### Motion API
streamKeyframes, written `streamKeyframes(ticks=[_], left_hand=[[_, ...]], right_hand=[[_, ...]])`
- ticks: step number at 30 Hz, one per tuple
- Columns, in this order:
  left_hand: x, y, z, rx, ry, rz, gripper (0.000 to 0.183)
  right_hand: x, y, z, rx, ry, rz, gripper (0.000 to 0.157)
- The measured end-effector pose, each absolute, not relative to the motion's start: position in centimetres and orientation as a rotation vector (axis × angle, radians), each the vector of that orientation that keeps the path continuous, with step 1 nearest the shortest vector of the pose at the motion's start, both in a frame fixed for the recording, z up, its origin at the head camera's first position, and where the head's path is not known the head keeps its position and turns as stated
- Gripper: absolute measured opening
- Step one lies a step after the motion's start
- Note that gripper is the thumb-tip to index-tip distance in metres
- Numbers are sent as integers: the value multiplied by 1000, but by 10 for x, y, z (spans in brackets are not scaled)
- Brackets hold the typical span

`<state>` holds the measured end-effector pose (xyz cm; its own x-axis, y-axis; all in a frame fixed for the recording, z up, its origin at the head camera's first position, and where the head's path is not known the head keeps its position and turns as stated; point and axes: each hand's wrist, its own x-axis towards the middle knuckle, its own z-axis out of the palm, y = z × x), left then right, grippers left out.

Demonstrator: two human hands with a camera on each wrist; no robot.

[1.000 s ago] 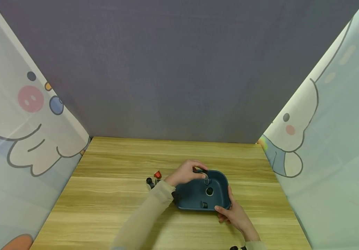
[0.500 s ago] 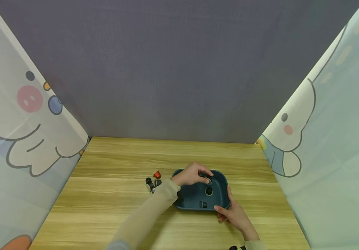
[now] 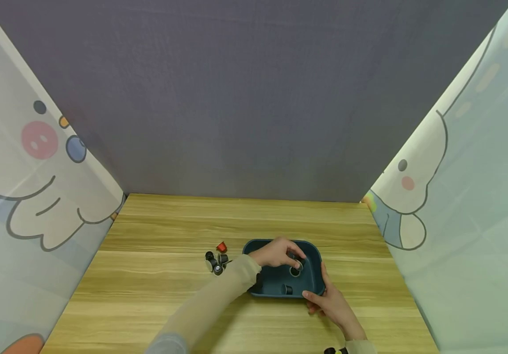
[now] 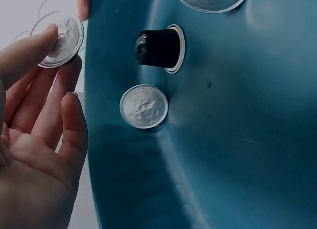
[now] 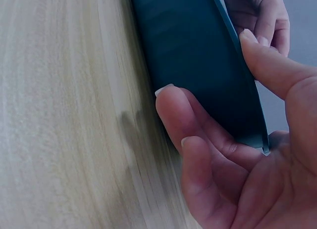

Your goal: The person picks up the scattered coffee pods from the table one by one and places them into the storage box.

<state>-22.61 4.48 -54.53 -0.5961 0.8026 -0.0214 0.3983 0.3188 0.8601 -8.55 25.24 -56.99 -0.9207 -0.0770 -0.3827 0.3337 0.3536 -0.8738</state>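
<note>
Looking at a blue tray (image 3: 276,281) on the worktop (image 3: 147,285), a bit right of middle and well apart from the far edge. Got a left hand (image 3: 277,252) over its right half, thumb and fingers clamped on a foil-lidded capsule (image 4: 68,38), thumb right on the foil. Can't tell from above whether touching the pale-rimmed capsule (image 3: 295,273) underneath or just overlapping it in view.

Also got a right hand (image 3: 332,301) clamped on the tray's near right corner, thumb hooked over the rim, fingers against the outside wall. Inside the tray, can spot a black capsule (image 3: 287,290) on its side, close to the near edge.

Between the tray and the worktop's left edge, check out a bunch of dark capsules (image 3: 211,264) huddled together, with a red capsule (image 3: 222,247) just beside them, toward the far edge. Beyond that, just a plain grey backdrop (image 3: 245,98) and cartoon-print panels (image 3: 479,246) on both sides.
</note>
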Motion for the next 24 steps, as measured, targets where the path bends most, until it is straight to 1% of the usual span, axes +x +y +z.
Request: streamKeyframes(ticks=[6,24], left_hand=[[-225,51,-548,1063,2096,1179,29],[-230,63,-577,1055,1858,1155,28]], right_hand=[[-86,252,-569,220,2288,-1561,108],[-85,250,-569,229,2317,-1542,108]])
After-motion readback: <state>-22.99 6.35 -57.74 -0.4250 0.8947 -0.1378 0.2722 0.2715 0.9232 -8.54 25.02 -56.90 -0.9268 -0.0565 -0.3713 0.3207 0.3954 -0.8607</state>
